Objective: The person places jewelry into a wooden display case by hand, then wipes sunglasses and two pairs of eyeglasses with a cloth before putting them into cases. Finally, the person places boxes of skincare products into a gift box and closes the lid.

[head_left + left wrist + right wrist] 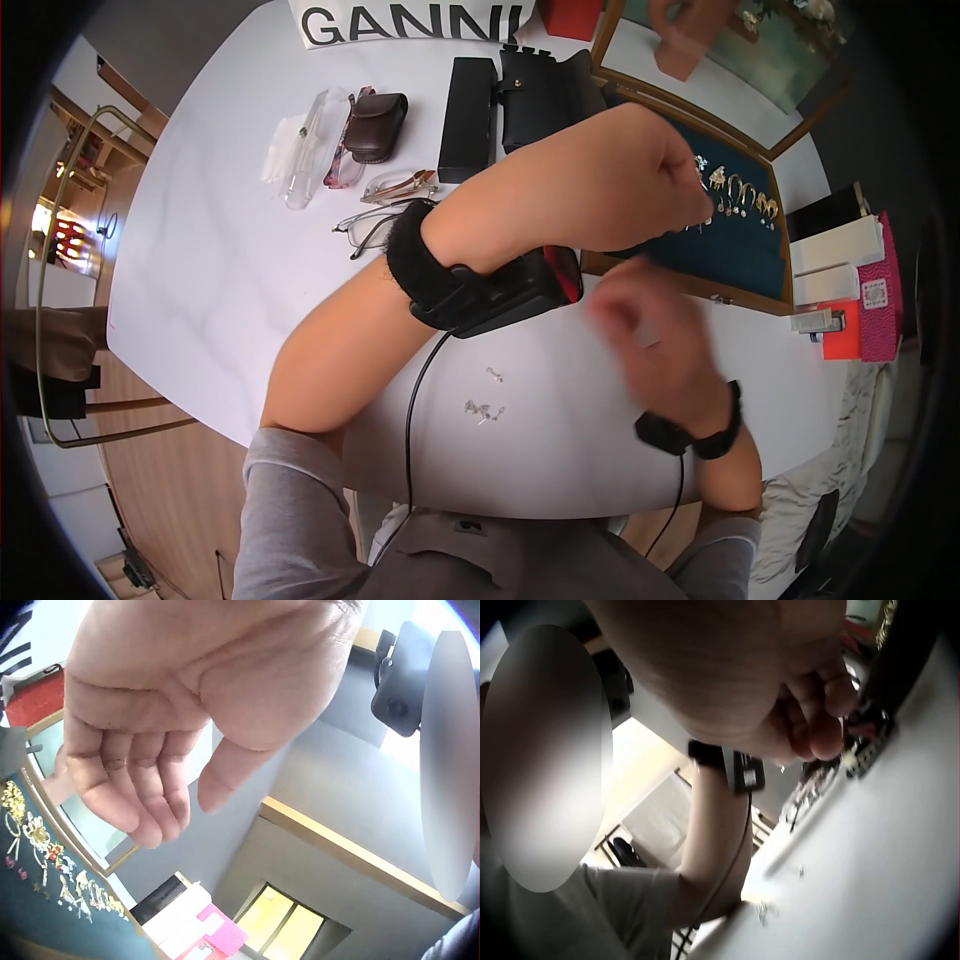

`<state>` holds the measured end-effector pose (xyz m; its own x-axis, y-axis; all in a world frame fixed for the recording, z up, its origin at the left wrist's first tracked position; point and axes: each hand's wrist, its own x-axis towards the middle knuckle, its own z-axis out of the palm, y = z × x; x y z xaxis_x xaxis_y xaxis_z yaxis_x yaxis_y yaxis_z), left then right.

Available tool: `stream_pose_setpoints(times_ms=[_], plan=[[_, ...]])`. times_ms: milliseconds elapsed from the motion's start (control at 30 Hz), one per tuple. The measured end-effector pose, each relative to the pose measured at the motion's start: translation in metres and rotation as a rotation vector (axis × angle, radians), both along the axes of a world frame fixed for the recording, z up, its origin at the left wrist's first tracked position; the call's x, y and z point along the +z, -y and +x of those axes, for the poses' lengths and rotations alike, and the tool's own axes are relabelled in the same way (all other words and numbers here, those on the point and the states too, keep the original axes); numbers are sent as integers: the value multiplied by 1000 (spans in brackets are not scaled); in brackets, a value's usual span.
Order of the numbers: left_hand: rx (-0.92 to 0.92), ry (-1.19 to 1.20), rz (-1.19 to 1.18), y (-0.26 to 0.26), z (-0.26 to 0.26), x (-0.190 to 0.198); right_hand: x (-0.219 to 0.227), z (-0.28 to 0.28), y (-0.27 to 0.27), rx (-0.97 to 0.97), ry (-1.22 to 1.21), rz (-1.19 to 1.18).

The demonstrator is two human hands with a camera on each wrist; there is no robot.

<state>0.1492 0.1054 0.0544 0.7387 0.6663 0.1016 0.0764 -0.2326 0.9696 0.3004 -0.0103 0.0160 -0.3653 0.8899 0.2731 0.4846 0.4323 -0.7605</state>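
Observation:
My left hand point(640, 180) reaches over the near left part of an open wooden case point(690, 290); its loosely bent fingers point(161, 780) hold nothing in the left wrist view. Rows of earrings point(740, 195) lie on the case's dark teal lining. Below and close to it, my right hand point(665, 330) is blurred, with its fingers point(817, 712) bent; whether they pinch something small is unclear. Small silvery jewelry pieces point(483, 410) and another small piece point(494, 375) lie on the white table point(560, 450).
Glasses point(365, 230), a brown pouch point(377, 127), a long black box point(467, 120) and a black case point(540, 100) stand at the back. A lettered white bag point(410, 22) is behind them. White and pink boxes point(880, 290) sit at the right. Cables hang from both wrists.

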Motion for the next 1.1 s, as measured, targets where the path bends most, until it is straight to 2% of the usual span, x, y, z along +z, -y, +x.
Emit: stream_pose_setpoints(times_ms=[67, 133, 200, 267, 400, 467, 533, 633, 800, 867, 933, 1000, 1033, 1067, 1100], plan=[[-22, -136, 21, -2, -2, -3, 8, 24, -10, -224, -132, 124], [-11, -135, -47, 2, -3, 5, 24, 30, -12, -420, -240, 145], [-2, -136, -118, 4, -1, 5, 27, 37, -17, -421, -214, 185], [-67, 103, -149, 3, 3, -2, 25, 39, -17, -425, -187, 221], [-83, 71, -103, 4, 3, -1, 21, 39, -17, -390, -170, 250], [-41, -37, -142, 7, 2, 5, 22, 39, -17, -377, -154, 289], [-62, 0, -146, 6, 1, 4, 22, 39, -19, -364, -4, 438], [-92, 36, -140, 3, -1, 2, 22, 39, -21, -334, 66, 537], [-109, -31, -99, -3, -6, -2, 15, 34, -22, -291, 53, 476], [-134, -33, -177, -8, -5, -5, 14, 30, -20, -302, 69, 457], [-113, -9, -154, -10, -4, -4, 10, 26, -16, -432, -72, 351], [-93, 14, -142, -12, -3, -5, 6, 21, -13, -467, -144, 313], [-25, 82, -116, -15, -3, -6, 4, 19, -13, -503, -216, 280], [42, 152, -86, -16, -3, -5, -9, 15, -14, -388, -190, 328], [62, 170, -125, -16, -4, 1, -11, 7, -6, -250, -76, 233]])
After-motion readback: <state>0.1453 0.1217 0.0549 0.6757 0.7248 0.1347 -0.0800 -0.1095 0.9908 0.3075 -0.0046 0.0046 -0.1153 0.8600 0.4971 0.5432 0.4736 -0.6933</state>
